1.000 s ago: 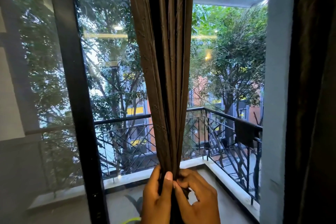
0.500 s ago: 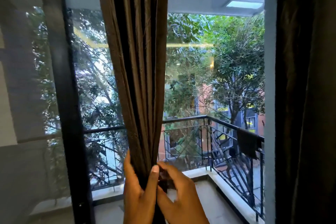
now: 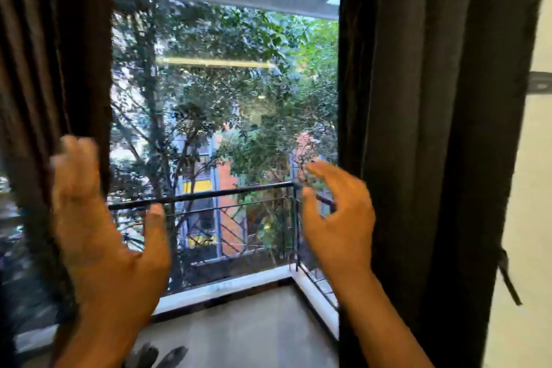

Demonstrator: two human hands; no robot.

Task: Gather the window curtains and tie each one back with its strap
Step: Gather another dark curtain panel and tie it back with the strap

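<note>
A dark brown curtain [image 3: 53,63] hangs gathered at the left edge of the window. A second dark curtain [image 3: 430,128] hangs loose along the right side. A thin dark strap [image 3: 507,278] dangles at that curtain's right edge, low down. My left hand [image 3: 101,236] is raised with fingers spread in front of the left curtain's lower part, blurred by motion and holding nothing. My right hand [image 3: 337,218] is lifted with loosely bent fingers just left of the right curtain, apart from it.
The window glass [image 3: 224,128] shows trees and a balcony with a black railing [image 3: 209,197]. A pale wall [image 3: 534,218] with a metal bracket [image 3: 540,85] lies right of the right curtain.
Both hands have let go of the left curtain's bundle and lifted apart. The view has swung right, so that curtain now sits at the left edge and the right curtain fills more of the frame.
</note>
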